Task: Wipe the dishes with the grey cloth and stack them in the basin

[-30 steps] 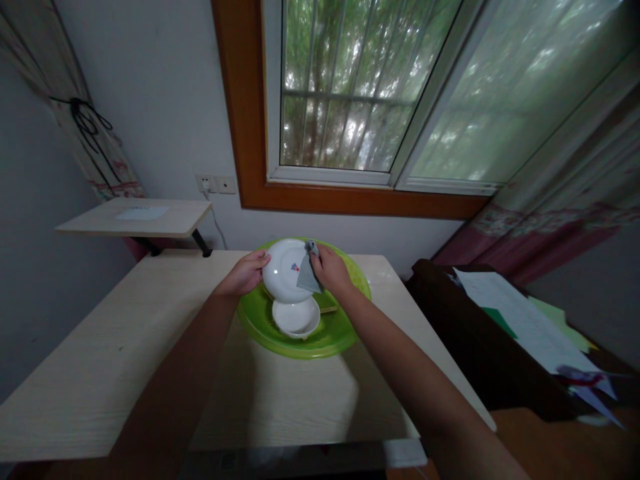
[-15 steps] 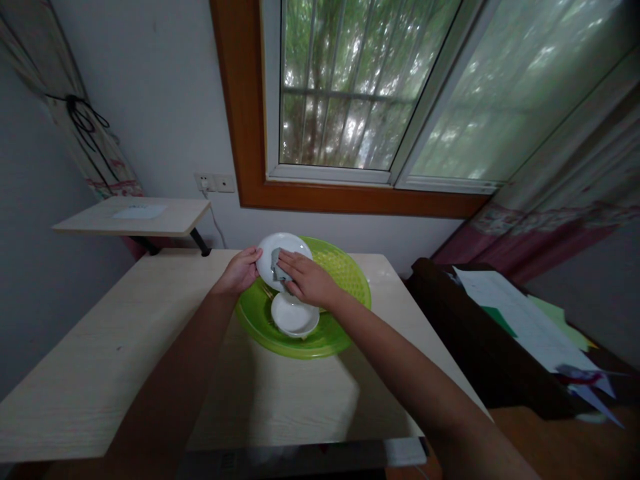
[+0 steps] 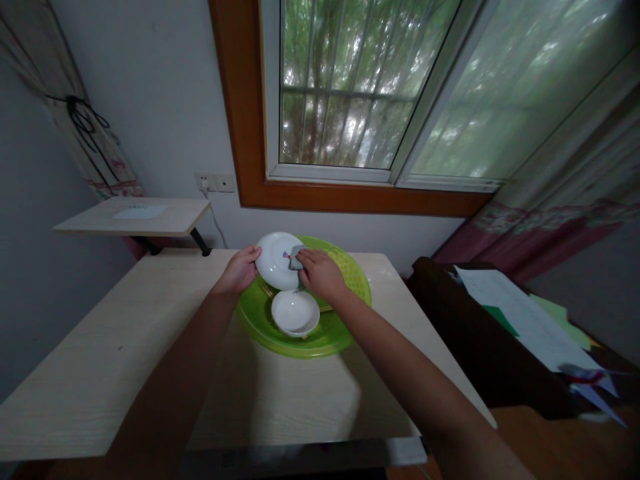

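Note:
My left hand (image 3: 242,269) grips the left edge of a white plate (image 3: 273,261), which is tilted toward me above a green plastic basket (image 3: 293,348). A small coloured mark shows near the plate's middle. Pressed on the plate's right side is a grey cloth (image 3: 296,257), pinched in the fingers of my right hand (image 3: 320,272). Just below the plate, a white bowl (image 3: 296,313) sits in the basket. Parts of chopsticks (image 3: 269,291) stick out beside the bowl; the rest of them is hidden.
The basket stands on a pale wooden table (image 3: 295,393). A small raised shelf (image 3: 180,217) with a paper on it is at the back left. To the right, a dark cabinet (image 3: 465,340) carries papers and scissors. A window (image 3: 370,87) fills the wall behind.
My right hand has slid the cloth right, from the plate's middle toward its right edge, uncovering the coloured mark. My left hand has kept its hold on the plate.

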`<state>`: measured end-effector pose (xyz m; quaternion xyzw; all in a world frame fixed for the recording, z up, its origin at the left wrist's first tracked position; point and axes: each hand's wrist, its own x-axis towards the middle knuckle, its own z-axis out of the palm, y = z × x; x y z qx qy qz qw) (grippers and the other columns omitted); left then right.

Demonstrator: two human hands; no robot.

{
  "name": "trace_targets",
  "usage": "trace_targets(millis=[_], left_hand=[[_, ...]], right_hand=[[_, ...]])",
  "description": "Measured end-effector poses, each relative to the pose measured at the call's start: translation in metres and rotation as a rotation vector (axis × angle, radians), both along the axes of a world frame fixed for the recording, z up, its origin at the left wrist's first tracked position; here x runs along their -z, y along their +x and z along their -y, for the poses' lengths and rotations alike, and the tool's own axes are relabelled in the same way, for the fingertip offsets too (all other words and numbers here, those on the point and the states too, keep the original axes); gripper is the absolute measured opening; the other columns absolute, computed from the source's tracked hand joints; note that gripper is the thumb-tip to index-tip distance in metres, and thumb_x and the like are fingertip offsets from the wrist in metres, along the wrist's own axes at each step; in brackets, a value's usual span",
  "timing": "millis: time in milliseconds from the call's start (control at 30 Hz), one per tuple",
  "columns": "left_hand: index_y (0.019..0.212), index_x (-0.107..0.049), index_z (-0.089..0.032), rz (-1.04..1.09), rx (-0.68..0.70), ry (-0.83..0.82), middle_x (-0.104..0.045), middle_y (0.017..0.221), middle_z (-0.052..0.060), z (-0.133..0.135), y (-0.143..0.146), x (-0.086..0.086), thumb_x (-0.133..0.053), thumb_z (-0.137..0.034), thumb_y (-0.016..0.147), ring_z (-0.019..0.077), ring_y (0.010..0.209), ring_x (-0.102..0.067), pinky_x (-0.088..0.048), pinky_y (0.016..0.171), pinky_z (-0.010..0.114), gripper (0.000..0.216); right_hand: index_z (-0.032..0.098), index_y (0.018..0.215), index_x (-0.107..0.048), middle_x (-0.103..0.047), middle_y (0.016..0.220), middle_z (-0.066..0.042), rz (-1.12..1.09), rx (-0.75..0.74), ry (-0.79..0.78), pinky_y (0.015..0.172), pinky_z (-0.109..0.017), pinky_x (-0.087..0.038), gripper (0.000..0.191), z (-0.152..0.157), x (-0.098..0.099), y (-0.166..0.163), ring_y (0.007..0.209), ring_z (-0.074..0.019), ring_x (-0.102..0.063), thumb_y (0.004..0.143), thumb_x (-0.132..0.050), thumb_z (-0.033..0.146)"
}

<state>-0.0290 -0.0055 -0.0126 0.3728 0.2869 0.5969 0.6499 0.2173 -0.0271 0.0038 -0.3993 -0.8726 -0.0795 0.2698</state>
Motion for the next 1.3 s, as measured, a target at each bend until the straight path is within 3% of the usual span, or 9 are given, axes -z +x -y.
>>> trace_targets(millis=[133, 233, 367, 467, 633, 867, 1067, 1167, 1300], left_hand=[[0.093, -0.068, -0.010, 0.029, -0.030, -0.020, -0.069, 0.083, 0.004, 0.000, 0.001, -0.003, -0.072, -0.019, 0.079, 0.0118, 0.071, -0.062, -0.052, 0.069, 0.023, 0.017], [0.092, -0.067, -0.010, 0.026, 0.006, -0.025, -0.068, 0.081, 0.005, 0.002, 0.002, -0.006, -0.071, -0.018, 0.079, 0.0125, 0.069, -0.061, -0.051, 0.066, 0.024, 0.016], [0.089, -0.065, -0.010, 0.019, 0.107, -0.032, -0.066, 0.077, 0.004, 0.006, 0.004, -0.009, -0.072, -0.018, 0.079, 0.0113, 0.064, -0.059, -0.047, 0.059, 0.022, 0.015], [0.088, -0.066, -0.010, 0.031, 0.163, -0.035, -0.066, 0.076, 0.003, 0.008, 0.006, -0.011, -0.072, -0.016, 0.078, 0.0099, 0.062, -0.058, -0.046, 0.057, 0.020, 0.014], [0.094, -0.069, -0.010, -0.015, 0.182, -0.040, -0.069, 0.086, 0.006, 0.010, 0.010, -0.012, -0.072, -0.013, 0.078, 0.0127, 0.074, -0.063, -0.051, 0.070, 0.024, 0.017], [0.094, -0.070, -0.010, -0.075, 0.148, -0.016, -0.069, 0.085, 0.007, 0.011, 0.009, -0.010, -0.074, -0.020, 0.078, 0.0141, 0.074, -0.061, -0.049, 0.071, 0.025, 0.018], [0.092, -0.070, -0.010, 0.013, 0.019, -0.003, -0.070, 0.085, 0.006, 0.008, 0.005, -0.009, -0.072, -0.019, 0.079, 0.0132, 0.074, -0.062, -0.050, 0.070, 0.024, 0.016], [0.092, -0.070, -0.010, 0.064, -0.073, -0.015, -0.072, 0.087, 0.006, 0.004, 0.001, -0.008, -0.069, -0.018, 0.081, 0.0131, 0.074, -0.063, -0.050, 0.072, 0.024, 0.014], [0.091, -0.069, -0.011, 0.106, -0.172, -0.031, -0.072, 0.087, 0.005, 0.000, -0.002, -0.005, -0.066, -0.017, 0.083, 0.0125, 0.076, -0.065, -0.051, 0.073, 0.023, 0.010]], right_hand=[[0.014, 0.133, -0.062, -0.062, 0.137, -0.014, -0.005, -0.226, 0.040, 0.113, -0.046, -0.042, 0.047, 0.008, -0.004, -0.002, 0.127, -0.0270, -0.058, 0.087, -0.056, 0.021], [0.014, 0.140, -0.055, -0.055, 0.146, -0.013, 0.029, -0.398, 0.080, 0.118, -0.046, -0.036, 0.052, 0.014, -0.005, -0.009, 0.139, -0.0251, -0.048, 0.089, -0.054, 0.021], [0.012, 0.146, -0.047, -0.045, 0.154, -0.013, 0.097, -0.479, 0.096, 0.123, -0.047, -0.027, 0.056, 0.018, -0.006, -0.018, 0.149, -0.0244, -0.032, 0.092, -0.052, 0.021], [0.014, 0.149, -0.043, -0.041, 0.157, -0.012, 0.112, -0.433, 0.085, 0.124, -0.048, -0.025, 0.057, 0.018, -0.007, -0.021, 0.151, -0.0236, -0.026, 0.093, -0.052, 0.022], [0.013, 0.151, -0.041, -0.039, 0.158, -0.013, 0.053, -0.286, 0.079, 0.125, -0.048, -0.021, 0.058, 0.012, -0.007, -0.018, 0.152, -0.0246, -0.023, 0.094, -0.051, 0.022], [0.011, 0.145, -0.049, -0.048, 0.151, -0.016, -0.117, -0.010, -0.016, 0.122, -0.045, -0.030, 0.050, -0.002, 0.000, -0.008, 0.145, -0.0250, -0.039, 0.096, -0.046, 0.021], [0.014, 0.139, -0.055, -0.057, 0.143, -0.014, -0.196, 0.191, -0.203, 0.112, -0.039, -0.043, 0.043, -0.001, -0.002, -0.001, 0.130, -0.0238, -0.056, 0.100, -0.041, 0.028], [0.016, 0.137, -0.057, -0.060, 0.140, -0.013, -0.180, 0.184, -0.187, 0.110, -0.039, -0.045, 0.042, 0.000, -0.002, 0.001, 0.127, -0.0243, -0.059, 0.099, -0.043, 0.027], [0.014, 0.133, -0.061, -0.061, 0.139, -0.014, -0.143, 0.011, -0.087, 0.113, -0.041, -0.044, 0.041, 0.000, 0.002, 0.000, 0.130, -0.0247, -0.057, 0.095, -0.050, 0.024]])
